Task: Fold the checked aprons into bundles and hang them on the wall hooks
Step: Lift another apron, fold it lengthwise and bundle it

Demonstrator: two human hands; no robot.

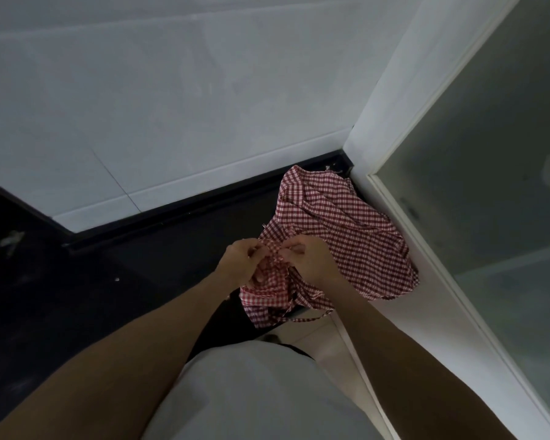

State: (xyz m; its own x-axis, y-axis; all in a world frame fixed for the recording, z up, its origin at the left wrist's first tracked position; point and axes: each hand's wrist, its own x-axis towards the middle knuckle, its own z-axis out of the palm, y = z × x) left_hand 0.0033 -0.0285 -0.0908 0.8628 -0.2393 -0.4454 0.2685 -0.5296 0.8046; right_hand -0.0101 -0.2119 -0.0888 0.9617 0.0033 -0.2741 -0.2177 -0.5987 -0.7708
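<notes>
A red-and-white checked apron [340,230] lies crumpled on the dark counter [159,249], pushed into the corner by the white wall. A smaller bunched part of checked cloth [267,293] sits under my hands at the counter's near edge, with a thin checked strap [305,318] trailing off it. My left hand [240,263] and my right hand [311,260] meet over this bundle, and both pinch a strap of the cloth between fingers and thumb. No wall hooks are in view.
White tiled wall [172,106] rises behind the counter. A white door frame [404,217] and a frosted glass panel [496,185] stand at the right. My white shirt [251,392] fills the bottom middle. Small pale debris [11,239] lies on the counter at far left.
</notes>
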